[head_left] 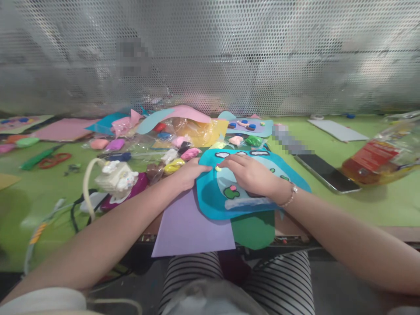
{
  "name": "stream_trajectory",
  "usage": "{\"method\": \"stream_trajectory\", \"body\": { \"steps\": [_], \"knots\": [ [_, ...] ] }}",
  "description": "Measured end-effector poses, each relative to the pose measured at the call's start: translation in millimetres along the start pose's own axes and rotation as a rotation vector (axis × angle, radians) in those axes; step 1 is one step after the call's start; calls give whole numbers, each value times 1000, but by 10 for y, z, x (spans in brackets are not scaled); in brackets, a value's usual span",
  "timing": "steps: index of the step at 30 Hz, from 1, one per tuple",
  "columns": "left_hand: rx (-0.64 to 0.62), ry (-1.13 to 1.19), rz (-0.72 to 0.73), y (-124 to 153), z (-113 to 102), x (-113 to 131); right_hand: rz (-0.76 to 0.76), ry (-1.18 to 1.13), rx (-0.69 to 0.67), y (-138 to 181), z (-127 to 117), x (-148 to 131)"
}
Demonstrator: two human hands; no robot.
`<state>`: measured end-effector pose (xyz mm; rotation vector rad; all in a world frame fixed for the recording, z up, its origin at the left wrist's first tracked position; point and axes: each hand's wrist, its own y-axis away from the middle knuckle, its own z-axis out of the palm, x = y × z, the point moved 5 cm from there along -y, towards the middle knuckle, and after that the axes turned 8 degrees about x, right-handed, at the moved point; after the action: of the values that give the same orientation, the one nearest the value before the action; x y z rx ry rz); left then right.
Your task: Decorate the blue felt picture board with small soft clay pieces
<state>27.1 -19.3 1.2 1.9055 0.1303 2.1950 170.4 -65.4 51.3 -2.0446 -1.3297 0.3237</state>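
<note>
The small yellow piece (218, 168), sitting on the blue sheet (210, 205) right at the right hand's (236, 168) fingertips, looks the easiest thing to spoil: if it is soft, too firm a push could flatten it or drag it sideways. The heel of that hand hangs over the picture's middle, so a dropped palm might smear the green cactus (231, 193) or the white strip (244, 203), both below the grip, and the bracelet (289, 197) behind it could catch on the sheet's right edge. Slipping is another worry — the purple sheet (193, 229) and green sheet (254, 230) lie under the near side, jutting past the bench edge, and a loose left hold could let the stack shift. As for pose, both forearms reach forward and inward; the left hand (190, 174) seems to clamp the sheet's left border, thumb on top and pointing at the yellow piece, the other fingers mostly hidden. The right hand arches palm down, its fingers bent and gathered toward the thumb side — whether they pinch the piece or only press it, I cannot tell.
</note>
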Motion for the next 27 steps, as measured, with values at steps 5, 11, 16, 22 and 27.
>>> {"method": "stream_trajectory", "body": {
  "steps": [5,11,16,22,27],
  "knots": [
    [2,-2,5,-8,-2,-7,-42,25,-26,-3,18,-19],
    [-7,-6,7,22,7,9,-14,-3,-7,-4,3,-3],
    [1,-6,1,10,0,0,44,-36,42,-12,-35,16],
    [14,-19,23,-11,-9,-2,-9,-18,-11,2,36,7],
    [2,7,11,-7,3,-3,-18,-50,-18,15,42,17]
  ]
}}
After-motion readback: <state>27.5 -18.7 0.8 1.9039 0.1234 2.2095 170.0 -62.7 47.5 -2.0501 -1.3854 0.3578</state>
